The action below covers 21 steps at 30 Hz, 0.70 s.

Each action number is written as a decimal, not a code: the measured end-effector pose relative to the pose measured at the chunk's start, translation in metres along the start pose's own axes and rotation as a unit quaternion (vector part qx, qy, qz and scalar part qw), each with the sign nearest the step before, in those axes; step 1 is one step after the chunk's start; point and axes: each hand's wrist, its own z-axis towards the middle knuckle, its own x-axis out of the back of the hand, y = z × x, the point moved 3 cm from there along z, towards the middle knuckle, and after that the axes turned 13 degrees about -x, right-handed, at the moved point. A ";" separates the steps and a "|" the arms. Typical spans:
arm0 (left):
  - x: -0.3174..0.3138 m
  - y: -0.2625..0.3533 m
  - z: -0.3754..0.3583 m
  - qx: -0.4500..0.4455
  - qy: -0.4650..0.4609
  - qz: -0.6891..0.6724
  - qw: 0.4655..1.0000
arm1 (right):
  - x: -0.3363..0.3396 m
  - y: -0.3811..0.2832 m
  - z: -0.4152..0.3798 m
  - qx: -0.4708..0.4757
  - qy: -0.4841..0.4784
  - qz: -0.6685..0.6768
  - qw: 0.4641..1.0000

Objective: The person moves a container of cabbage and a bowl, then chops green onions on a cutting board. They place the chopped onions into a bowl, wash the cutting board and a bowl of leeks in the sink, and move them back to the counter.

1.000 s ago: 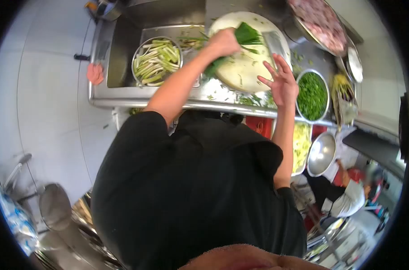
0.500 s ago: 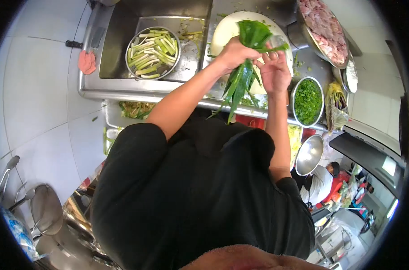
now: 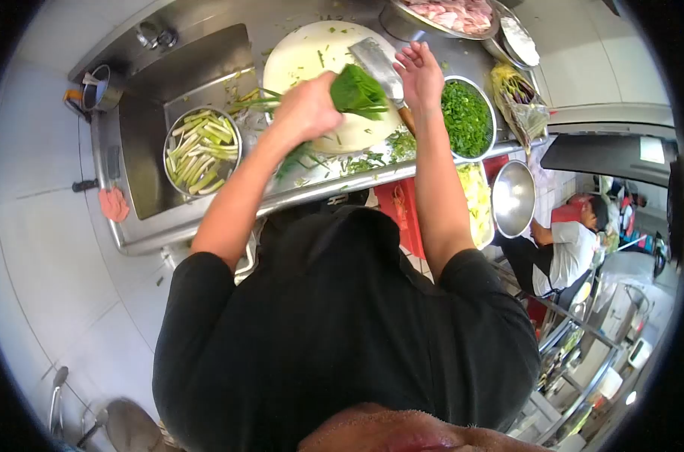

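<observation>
My left hand (image 3: 308, 109) is closed round a bunch of scallion greens (image 3: 359, 90), held over the round white cutting board (image 3: 300, 53). The bunch's evenly cut end points right, and long leaf tips trail out to the left. My right hand (image 3: 422, 75) is raised at the board's right edge, palm showing and fingers apart, with nothing in it. Just left of it a cleaver (image 3: 377, 66) lies on the board, its wooden handle (image 3: 406, 118) pointing toward me below the wrist. Green scraps (image 3: 368, 160) are strewn along the counter's front edge.
A bowl of pale cut stalks (image 3: 201, 154) stands in the sink (image 3: 142, 132) at left. To the right are a bowl of chopped greens (image 3: 464, 120), a basin of raw meat (image 3: 451, 15) and a plastic bag (image 3: 519, 105). A person (image 3: 571, 245) sits farther right.
The bunch has moved left and turned from upright to sideways in my left hand. My right hand has come away from it to the right. The whole view has shifted, uncovering the cleaver.
</observation>
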 end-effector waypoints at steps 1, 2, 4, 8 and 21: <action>0.014 0.003 0.006 0.014 -0.019 0.078 0.997 | 0.003 -0.013 -0.012 0.041 -0.012 -0.055 0.998; 0.018 0.005 0.011 -0.010 -0.018 0.141 0.990 | 0.009 -0.019 -0.017 0.070 -0.051 -0.128 0.988; -0.009 -0.016 0.031 -0.048 -0.031 0.196 0.979 | -0.018 -0.030 -0.060 0.184 -0.126 -0.398 0.890; -0.097 -0.072 0.036 -0.128 -0.063 0.303 0.942 | -0.058 0.005 -0.093 0.284 -0.166 -0.788 0.521; -0.058 -0.109 0.002 -0.007 -0.218 0.275 0.936 | 0.002 0.081 -0.021 0.129 -0.200 -0.838 0.492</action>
